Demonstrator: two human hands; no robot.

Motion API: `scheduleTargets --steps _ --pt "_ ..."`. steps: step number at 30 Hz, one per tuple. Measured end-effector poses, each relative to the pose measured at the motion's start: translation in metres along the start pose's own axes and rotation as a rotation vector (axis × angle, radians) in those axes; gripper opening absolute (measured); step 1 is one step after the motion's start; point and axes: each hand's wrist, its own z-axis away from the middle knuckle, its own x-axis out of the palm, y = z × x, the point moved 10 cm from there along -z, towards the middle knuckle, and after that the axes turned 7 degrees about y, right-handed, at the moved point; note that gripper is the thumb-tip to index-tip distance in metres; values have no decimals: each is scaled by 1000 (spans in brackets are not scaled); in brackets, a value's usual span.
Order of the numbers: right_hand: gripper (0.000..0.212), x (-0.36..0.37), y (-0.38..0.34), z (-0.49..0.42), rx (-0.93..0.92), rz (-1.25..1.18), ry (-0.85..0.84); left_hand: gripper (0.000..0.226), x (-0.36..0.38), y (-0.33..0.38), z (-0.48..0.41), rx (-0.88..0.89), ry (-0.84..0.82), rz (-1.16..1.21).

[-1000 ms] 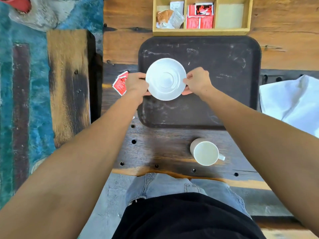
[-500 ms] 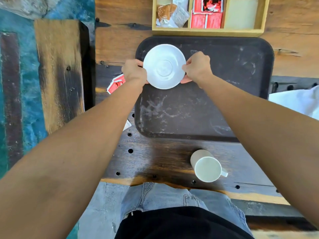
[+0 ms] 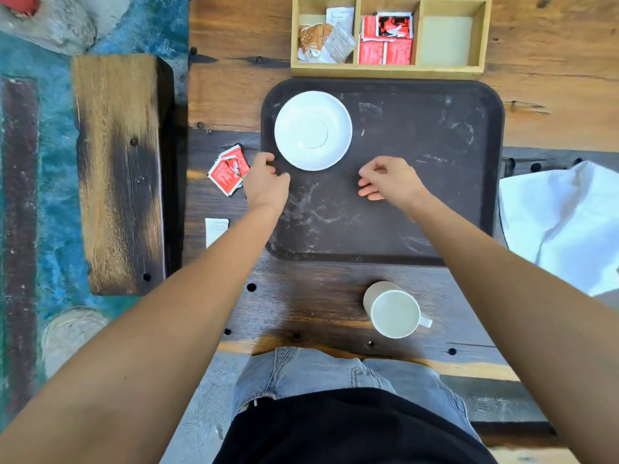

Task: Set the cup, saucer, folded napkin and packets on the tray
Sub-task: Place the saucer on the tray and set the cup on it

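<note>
The white saucer (image 3: 313,130) lies flat in the far left corner of the dark brown tray (image 3: 435,155). My left hand (image 3: 266,182) hovers just below the saucer at the tray's left rim, fingers loosely curled, holding nothing. My right hand (image 3: 390,179) is over the tray's middle, empty, fingers apart. The white cup (image 3: 395,311) stands on the table in front of the tray, handle to the right. Red packets (image 3: 229,170) and a white packet (image 3: 216,229) lie on the table left of the tray. The white napkin (image 3: 566,222) lies to the right.
A wooden organiser box (image 3: 388,70) with brown, white and red packets stands behind the tray. A wooden bench (image 3: 117,169) runs along the table's left side over a blue floor. The table edge is close to my legs.
Both hands let go of the saucer, which now rests on the tray's far left corner. The hands have drawn back toward me.
</note>
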Motion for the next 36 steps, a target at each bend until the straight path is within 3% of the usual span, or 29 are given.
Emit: scheduleTargets --steps 7,11,15,20,22,27,30,36 --pt "19 -16 65 92 12 26 1 71 26 -27 76 459 -178 -431" --pt "31 -33 92 146 -20 148 43 79 42 -43 88 690 -161 -764" --pt "46 -43 130 190 48 227 29 85 54 -62 86 732 -128 -886" --pt "26 -39 149 207 20 323 54 85 64 -68 79 746 -129 -889" --pt "28 -40 147 205 6 376 107 85 66 -71 77 737 -135 -900" --pt "12 -35 146 203 41 301 110 85 69 -77 72 719 -143 -946" --pt "21 -29 146 205 48 302 105 85 71 -78 71 715 -148 -944" --pt "17 -26 131 202 -42 504 192 84 72 -78 72 724 -151 -940"
